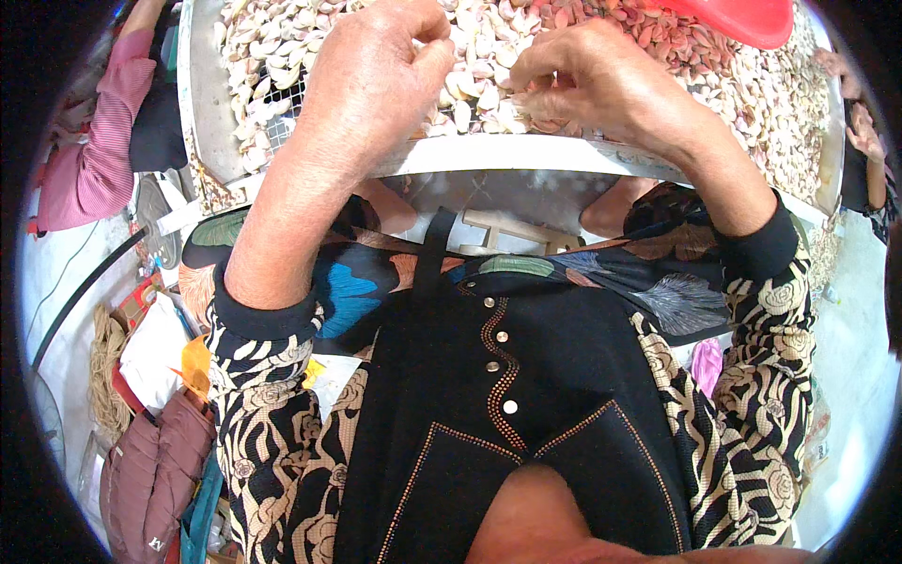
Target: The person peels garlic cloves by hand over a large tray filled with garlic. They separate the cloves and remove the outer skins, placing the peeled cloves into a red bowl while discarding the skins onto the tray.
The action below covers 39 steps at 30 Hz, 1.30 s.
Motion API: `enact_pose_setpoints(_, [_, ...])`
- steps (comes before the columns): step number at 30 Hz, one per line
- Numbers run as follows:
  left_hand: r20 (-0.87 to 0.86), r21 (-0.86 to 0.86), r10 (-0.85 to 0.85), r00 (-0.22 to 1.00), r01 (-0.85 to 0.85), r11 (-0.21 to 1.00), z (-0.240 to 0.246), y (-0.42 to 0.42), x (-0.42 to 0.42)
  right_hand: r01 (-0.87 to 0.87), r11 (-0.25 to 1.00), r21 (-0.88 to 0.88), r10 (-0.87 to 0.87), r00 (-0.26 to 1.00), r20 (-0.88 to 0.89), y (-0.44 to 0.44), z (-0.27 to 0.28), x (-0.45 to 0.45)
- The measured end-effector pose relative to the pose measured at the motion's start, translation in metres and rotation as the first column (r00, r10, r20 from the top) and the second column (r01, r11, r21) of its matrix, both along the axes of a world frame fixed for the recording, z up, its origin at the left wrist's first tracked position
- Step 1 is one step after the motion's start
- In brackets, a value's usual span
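Loose garlic cloves (486,77) cover a wire-mesh table (278,127) with a white raised rim. My left hand (384,70) hovers over the cloves near the front rim, its fingers curled and its thumb toward the index finger. What lies inside its fingertips is hidden. To its right is my right hand (592,77), bent at the wrist above the cloves, fingertips pointing left and slightly blurred. Whether it pinches a clove is not clear. A gap separates the two hands, with pale cloves below.
A red plastic basin (747,17) at the top right tints cloves near it. One person's pink sleeve (99,155) is at the left; another person's hand (865,134) is at the right edge. A puffy jacket (155,472) and a twine bundle (109,374) lie lower left.
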<state>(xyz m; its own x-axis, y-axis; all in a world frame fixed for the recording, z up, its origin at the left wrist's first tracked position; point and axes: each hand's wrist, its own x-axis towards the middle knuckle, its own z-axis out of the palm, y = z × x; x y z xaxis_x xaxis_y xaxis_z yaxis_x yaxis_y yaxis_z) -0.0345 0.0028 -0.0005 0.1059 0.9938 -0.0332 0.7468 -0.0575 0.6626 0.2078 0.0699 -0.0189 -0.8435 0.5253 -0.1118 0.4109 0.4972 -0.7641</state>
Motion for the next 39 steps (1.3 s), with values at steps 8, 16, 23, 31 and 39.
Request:
enact_pose_setpoints(8, [0.108,-0.076,-0.120,0.987,0.128,0.989,-0.014,-0.008,0.006,-0.045,0.992,-0.119,0.050,0.998,0.033,-0.002,-0.018,-0.007])
enact_pose_setpoints(16, [0.195,-0.234,-0.090,0.977,0.135,0.963,-0.014,-0.009,0.008,0.113,0.888,-0.446,-0.129,0.992,-0.004,0.004,-0.019,-0.004])
enact_pose_setpoints(23, [0.117,-0.261,-0.164,0.979,0.190,0.947,-0.018,-0.006,0.010,-0.084,0.994,-0.074,0.095,0.982,0.162,0.001,-0.009,-0.009])
enact_pose_setpoints(31, [0.333,-0.294,-0.072,0.940,0.176,0.939,-0.011,-0.011,0.013,0.090,0.790,-0.606,-0.105,0.994,0.011,0.014,-0.002,-0.009])
enact_pose_setpoints(39, [0.584,-0.394,0.152,0.797,0.115,0.912,-0.008,-0.010,0.018,0.121,0.820,-0.559,-0.190,0.979,-0.067,0.010,0.015,-0.010])
